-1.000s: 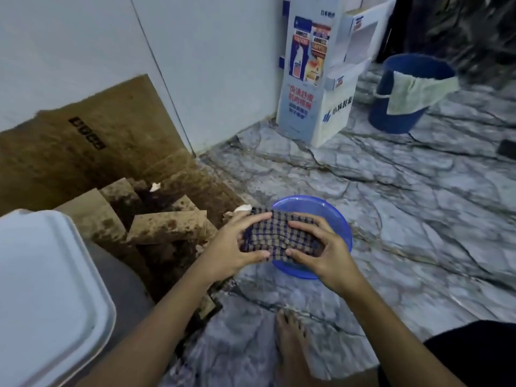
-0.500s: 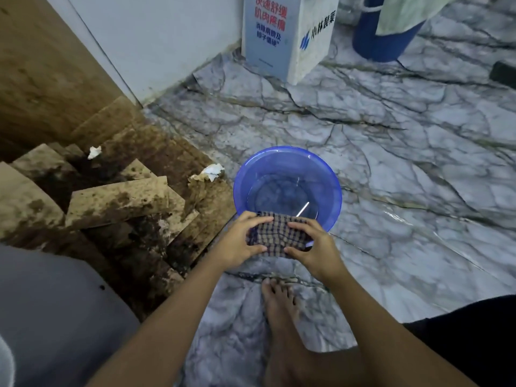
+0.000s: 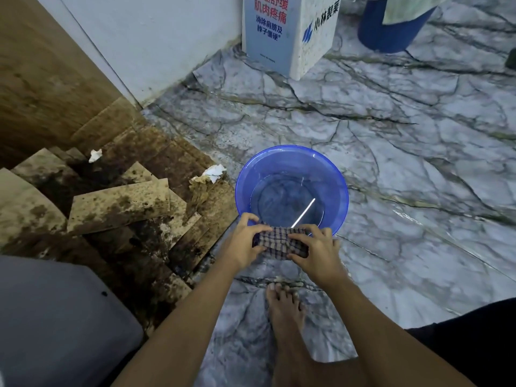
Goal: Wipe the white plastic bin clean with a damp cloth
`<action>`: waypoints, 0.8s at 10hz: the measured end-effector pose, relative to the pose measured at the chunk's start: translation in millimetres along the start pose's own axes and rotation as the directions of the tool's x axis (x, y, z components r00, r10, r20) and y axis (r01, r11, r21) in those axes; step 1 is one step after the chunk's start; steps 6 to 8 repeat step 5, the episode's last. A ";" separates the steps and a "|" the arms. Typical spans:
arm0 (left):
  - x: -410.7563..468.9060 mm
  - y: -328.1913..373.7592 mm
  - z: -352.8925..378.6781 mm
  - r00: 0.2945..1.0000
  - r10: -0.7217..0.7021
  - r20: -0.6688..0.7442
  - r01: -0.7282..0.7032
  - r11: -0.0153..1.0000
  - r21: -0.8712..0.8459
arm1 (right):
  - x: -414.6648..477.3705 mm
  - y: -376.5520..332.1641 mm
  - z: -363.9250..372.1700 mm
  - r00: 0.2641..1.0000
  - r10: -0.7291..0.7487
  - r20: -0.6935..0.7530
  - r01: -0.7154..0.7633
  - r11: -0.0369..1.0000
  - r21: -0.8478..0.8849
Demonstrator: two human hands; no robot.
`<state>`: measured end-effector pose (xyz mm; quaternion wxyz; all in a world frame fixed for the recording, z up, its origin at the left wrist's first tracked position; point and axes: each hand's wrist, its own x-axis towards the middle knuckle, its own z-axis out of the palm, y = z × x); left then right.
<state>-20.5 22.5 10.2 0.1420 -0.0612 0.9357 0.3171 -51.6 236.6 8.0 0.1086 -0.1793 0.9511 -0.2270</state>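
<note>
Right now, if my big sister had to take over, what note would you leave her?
Left hand and right hand: both in a grip on the folded checked cloth, held at the near rim of the blue basin.
The basin stands on the marble floor with water in it.
The grey shape at lower left may be the bin; it is cut off.
Done: cloth in hand.
Left: wiping the bin.

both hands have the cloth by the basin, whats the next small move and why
Probably wring the cloth over the basin. Left hand and right hand grip its two ends, bunched, at the near rim above the water, so twisting there would leave it damp for the grey-white bin at lower left.
</note>
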 end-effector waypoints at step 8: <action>-7.7 12.3 -8.5 0.999 -0.030 -0.019 0.030 1.000 -0.002 | 2.9 -13.1 -14.0 0.992 0.040 0.119 -0.027 0.994 -0.104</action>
